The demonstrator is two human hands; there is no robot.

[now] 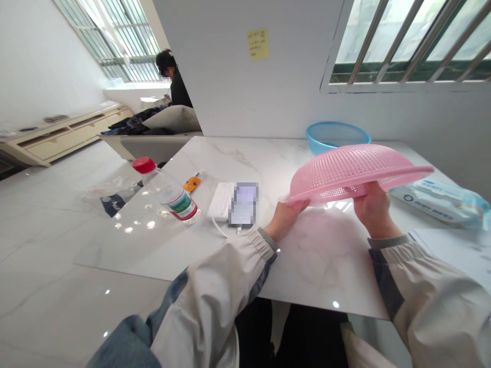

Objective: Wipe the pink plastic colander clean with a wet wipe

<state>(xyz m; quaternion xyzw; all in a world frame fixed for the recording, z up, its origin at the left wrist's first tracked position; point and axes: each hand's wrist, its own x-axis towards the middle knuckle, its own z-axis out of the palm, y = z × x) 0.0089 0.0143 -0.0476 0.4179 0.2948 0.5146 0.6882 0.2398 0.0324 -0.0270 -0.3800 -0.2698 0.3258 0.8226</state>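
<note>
A pink plastic colander (347, 168) is held upside down and tilted above the table. My left hand (286, 219) is closed on its near left rim, with the thumb along the edge. My right hand (374, 208) reaches under the colander and grips it from below; some of its fingers are hidden. Behind the colander stands a blue plastic basket (337, 134), partly covered by it. To the right, a pack of wet wipes (441, 202) lies close to the right hand.
On the white marble-look table (326, 271) are a red-capped bottle (169, 194), an orange item (192, 183), a white box-like device (219, 200) and a phone (243, 204) with a cable. Papers (456, 250) lie at right. A person (178, 84) sits beyond the partition (230, 92).
</note>
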